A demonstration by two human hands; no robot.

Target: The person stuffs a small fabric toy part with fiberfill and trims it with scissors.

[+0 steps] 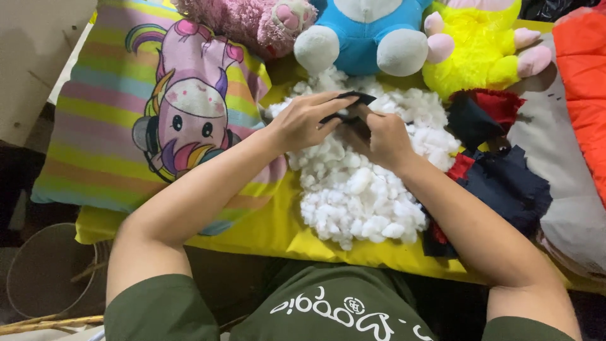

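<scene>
My left hand (304, 120) and my right hand (384, 139) meet above a heap of white stuffing (363, 189) on a yellow cloth (271, 227). Both hands pinch a small piece of dark fabric (353, 101) between them. The left hand's fingers lie over its top edge; the right hand grips it from below. To the right lie dark blue and red fabric scraps (505, 177), close to my right forearm.
A striped pillow with a unicorn print (126, 126) lies at the left. Pink (246, 19), blue (366, 35) and yellow (480, 47) plush toys sit along the far edge. An orange cushion (584, 76) is at the right, a round bucket (50, 271) at the lower left.
</scene>
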